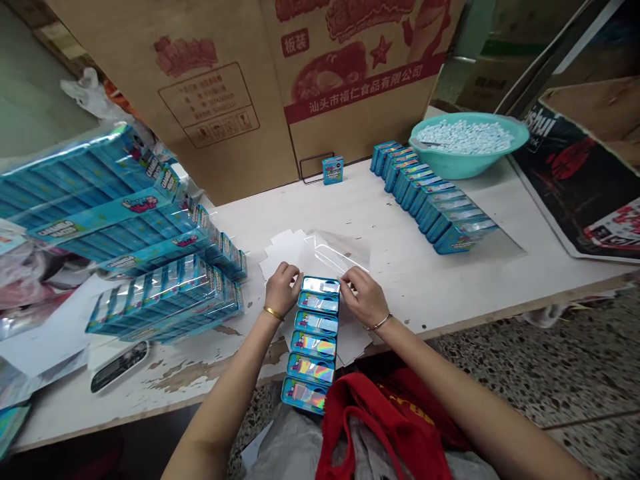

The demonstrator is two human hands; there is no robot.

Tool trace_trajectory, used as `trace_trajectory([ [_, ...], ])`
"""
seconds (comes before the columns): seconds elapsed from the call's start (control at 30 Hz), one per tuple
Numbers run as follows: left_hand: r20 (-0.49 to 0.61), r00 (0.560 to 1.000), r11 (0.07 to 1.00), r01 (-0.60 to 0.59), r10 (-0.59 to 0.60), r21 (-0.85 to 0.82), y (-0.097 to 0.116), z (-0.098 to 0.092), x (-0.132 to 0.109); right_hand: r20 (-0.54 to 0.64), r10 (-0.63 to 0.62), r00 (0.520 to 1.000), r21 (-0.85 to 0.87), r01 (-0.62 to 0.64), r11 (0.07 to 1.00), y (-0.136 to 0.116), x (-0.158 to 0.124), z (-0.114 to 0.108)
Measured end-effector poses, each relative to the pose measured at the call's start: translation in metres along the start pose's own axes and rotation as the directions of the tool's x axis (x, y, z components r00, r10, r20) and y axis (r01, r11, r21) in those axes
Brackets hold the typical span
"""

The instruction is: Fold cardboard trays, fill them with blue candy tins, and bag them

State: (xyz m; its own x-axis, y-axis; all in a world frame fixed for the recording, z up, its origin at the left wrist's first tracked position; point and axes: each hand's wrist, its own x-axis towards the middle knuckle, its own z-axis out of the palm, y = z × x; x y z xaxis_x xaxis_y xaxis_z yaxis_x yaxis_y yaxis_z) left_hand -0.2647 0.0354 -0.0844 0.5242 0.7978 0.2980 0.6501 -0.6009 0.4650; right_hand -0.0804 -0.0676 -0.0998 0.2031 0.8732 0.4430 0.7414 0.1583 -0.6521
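A row of several small blue boxes [313,344] with shiny tops runs from the white table toward my lap. My left hand [283,288] has its fingers curled in at the left side of the row's far end. At the opposite side, my right hand [364,295] is closed with thumb and fingertips against the same end box. Together they grip the row's far end. Just beyond them lies a clear plastic sheet [345,250] over stacked white paper sheets [285,253], partly hidden by the hands and boxes.
Wrapped stacks of blue boxes [165,293] stand left, beside a small scale [120,365]. Back right are another row of blue boxes [425,200] and a turquoise bowl [465,163] of small white pieces. One lone blue box [333,171] stands before a large carton [250,160].
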Motion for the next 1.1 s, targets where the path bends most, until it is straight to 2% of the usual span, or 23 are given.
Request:
trace_trajectory([
  [0.13,0.056,0.998,0.996,0.036,-0.031,-0.081,0.001,-0.008,-0.001,0.009,-0.003,1.000,0.040,0.003,0.999,-0.010,0.001,-0.013],
  [0.3,0.205,0.960,0.952,0.232,-0.191,-0.198,0.006,-0.014,0.007,0.037,0.038,0.999,0.049,-0.039,0.998,-0.015,0.008,-0.018],
  [0.37,0.199,0.963,0.973,0.207,-0.183,-0.104,0.011,-0.020,0.009,0.056,0.051,0.997,0.032,-0.053,0.998,-0.017,0.011,-0.019],
  [0.43,0.162,0.980,0.993,0.112,-0.115,0.027,0.016,-0.025,0.008,0.058,0.043,0.997,-0.024,-0.041,0.999,-0.020,0.012,-0.020],
  [0.5,0.133,0.990,0.998,0.048,-0.054,0.048,0.018,-0.027,0.006,0.040,0.014,0.999,-0.110,-0.009,0.994,-0.026,0.010,-0.020],
  [0.57,0.129,0.988,0.990,0.098,-0.084,-0.105,0.015,-0.025,0.003,0.034,-0.027,0.999,-0.201,0.033,0.979,-0.032,0.005,-0.019],
  [0.63,0.165,0.967,0.924,0.236,-0.193,-0.303,0.010,-0.022,0.000,0.059,-0.075,0.995,-0.270,0.088,0.959,-0.038,0.000,-0.017],
  [0.7,0.158,0.953,0.875,0.301,-0.260,-0.378,0.006,-0.020,-0.004,0.097,-0.119,0.988,-0.310,0.143,0.940,-0.041,-0.004,-0.014],
  [0.73,0.120,0.962,0.894,0.272,-0.245,-0.356,0.005,-0.020,-0.008,0.110,-0.134,0.985,-0.318,0.162,0.934,-0.042,-0.006,-0.013],
  [0.8,0.034,0.993,0.963,0.116,-0.111,-0.244,0.003,-0.021,-0.018,0.119,-0.147,0.982,-0.318,0.178,0.931,-0.041,-0.009,-0.011],
  [0.9,-0.017,0.996,0.989,-0.085,0.083,-0.122,-0.001,-0.019,-0.037,0.114,-0.145,0.983,-0.298,0.173,0.939,-0.036,-0.016,-0.007],
  [1.0,-0.122,0.983,0.984,-0.149,0.137,-0.096,-0.011,-0.008,-0.050,0.082,-0.086,0.993,-0.331,0.109,0.937,-0.028,-0.026,0.000],
  [1.1,-0.143,0.980,0.984,-0.150,0.136,-0.094,-0.019,0.003,-0.052,0.063,0.097,0.993,-0.417,-0.062,0.907,-0.019,-0.035,0.009],
])
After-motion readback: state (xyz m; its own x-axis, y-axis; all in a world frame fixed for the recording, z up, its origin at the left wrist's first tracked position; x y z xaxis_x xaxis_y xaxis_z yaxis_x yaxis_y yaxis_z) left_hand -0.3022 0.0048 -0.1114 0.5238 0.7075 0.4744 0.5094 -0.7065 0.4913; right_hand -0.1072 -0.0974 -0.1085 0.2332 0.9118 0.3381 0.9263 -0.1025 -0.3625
